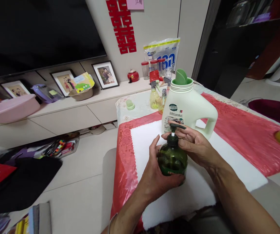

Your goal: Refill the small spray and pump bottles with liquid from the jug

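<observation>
The left hand (pixel 158 178) is clamped round the belly of the green bottle (pixel 172 161), thumb across its lower front and fingers curving up its side, likely to steady the rounded body. The bottle is near upright in that hand, above the white mat (pixel 146 143); whether its base touches the mat I cannot tell. The right hand (pixel 195 143) is closed lightly about the dark pump (pixel 174 128), thumb at the collar and fingers passing behind, apparently to control the top while the other hand bears the body.

Just beyond the right hand, the pale jug (pixel 188 104) stands upright with a green spout (pixel 180 77) in its mouth; the hand hides part of its lower body. Being tall, the jug is what most blocks reach forward from the hands. Ahead and left of it are spray bottles (pixel 154 99), partly overlapping. Farther left lies a small green object (pixel 130 104) on the table (pixel 122 113). Red sheeting (pixel 125 146) shows under the mat, left of the left hand.
</observation>
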`<state>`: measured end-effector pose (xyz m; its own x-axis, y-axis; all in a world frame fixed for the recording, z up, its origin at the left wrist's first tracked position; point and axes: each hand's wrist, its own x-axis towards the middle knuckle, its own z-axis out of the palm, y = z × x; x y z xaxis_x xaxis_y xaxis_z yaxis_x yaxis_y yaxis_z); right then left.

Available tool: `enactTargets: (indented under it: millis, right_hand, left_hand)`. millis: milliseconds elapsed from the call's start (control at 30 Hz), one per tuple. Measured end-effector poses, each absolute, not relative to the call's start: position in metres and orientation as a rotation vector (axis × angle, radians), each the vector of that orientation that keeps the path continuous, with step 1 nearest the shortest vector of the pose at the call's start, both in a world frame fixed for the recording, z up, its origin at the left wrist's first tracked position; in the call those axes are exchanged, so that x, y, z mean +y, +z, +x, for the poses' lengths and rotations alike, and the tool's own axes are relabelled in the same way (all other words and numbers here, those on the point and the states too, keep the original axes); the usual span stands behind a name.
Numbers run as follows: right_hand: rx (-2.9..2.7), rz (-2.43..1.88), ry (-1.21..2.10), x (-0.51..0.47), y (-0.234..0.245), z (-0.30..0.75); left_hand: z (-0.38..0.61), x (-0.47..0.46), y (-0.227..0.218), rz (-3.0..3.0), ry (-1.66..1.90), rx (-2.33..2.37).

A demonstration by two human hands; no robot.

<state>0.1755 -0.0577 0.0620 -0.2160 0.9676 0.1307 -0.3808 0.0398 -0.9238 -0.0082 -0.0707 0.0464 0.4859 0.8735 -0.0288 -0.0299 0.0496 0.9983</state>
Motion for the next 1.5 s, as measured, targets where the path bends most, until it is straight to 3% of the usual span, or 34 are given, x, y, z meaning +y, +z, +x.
enactTargets:
  millis: [567,767,1033,1267,1500]
  right_hand:
    - [-1.060,-0.856,1.349,-0.059,0.062,0.176]
    - [-1.089,-0.718,1.547,-0.060,0.066,0.174]
    - [-1.062,-0.718,1.532,-0.061,0.063,0.173]
    - [-1.050,-0.752,1.351,-0.064,0.067,0.173]
    - [-0.990,-0.770,1.115,-0.074,0.078,0.180]
  left_hand:
    - [-0.007,-0.071,0.042,1.370,0.834,0.808]
    - [-0.012,-0.069,0.044,1.230,0.768,0.758]
    - [-0.009,-0.071,0.046,1.278,0.790,0.783]
    - [-0.011,-0.067,0.043,1.219,0.856,0.719]
    - [-0.011,-0.061,0.038,0.763,0.744,0.442]
